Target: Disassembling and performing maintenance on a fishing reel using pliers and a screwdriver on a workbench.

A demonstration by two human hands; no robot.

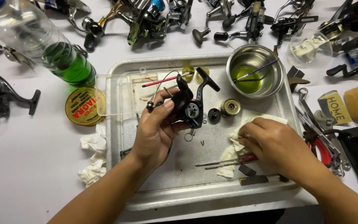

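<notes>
The left hand (156, 130) grips a black fishing reel body (189, 105), thumb pressed across its side and fingers wrapped behind it, holding it just above the metal tray (121, 137). The reel's handle arm sticks up and to the right, and its round gear opening faces the camera.

The right hand (276, 147) rests palm down on a crumpled white tissue (233, 151) at the right side of the tray, fingers curled onto the paper. Whether it pinches anything under the fingers cannot be told. Two thin screwdrivers (224, 163) lie side by side on the tray, their dark red handles running under that hand.

Beside the reel, on the tray, sit a small black round part (214, 115) and a brass-coloured spool (230, 107) (touching or nearly so). A red-handled tool (162, 80) lies behind the reel, next to a clear plastic box (117, 95) at the tray's left edge.

A steel bowl (270, 83) with yellow-green liquid and a thin blue stick in it stands at the tray's far right corner. Left of the tray are a round yellow tin (81, 108), a plastic bottle (38, 41) with green liquid lying on its side, and more wadded tissue (92, 159). Other fishing reels (146, 18) line the far side of the white table (30, 141), and wrenches (318, 128) lie to the right.
</notes>
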